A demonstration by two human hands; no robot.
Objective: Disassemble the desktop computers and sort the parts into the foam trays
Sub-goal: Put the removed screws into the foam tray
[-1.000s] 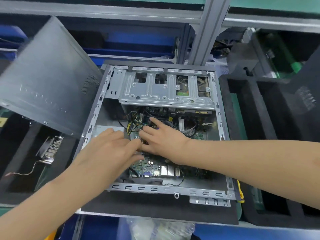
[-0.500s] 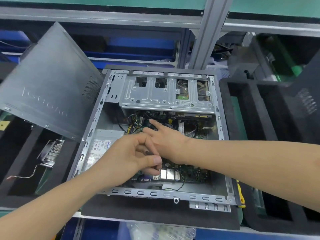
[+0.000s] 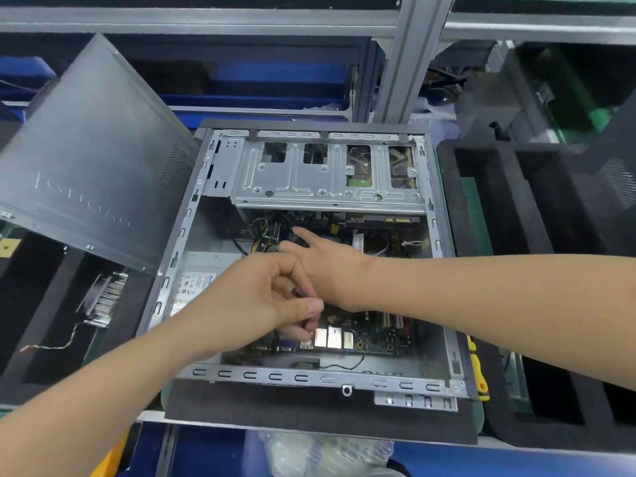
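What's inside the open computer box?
Inside the computer case: a green circuit board, a grey power supply with a label, bundled wires and a silver metal drive cage. The left hand and right hand cover the board's middle, so what lies under them cannot be seen.

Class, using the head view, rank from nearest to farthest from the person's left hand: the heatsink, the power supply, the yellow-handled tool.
1. Power supply, in the case, beside the left hand.
2. Heatsink, in the left foam tray.
3. Yellow-handled tool, at the case's right edge.
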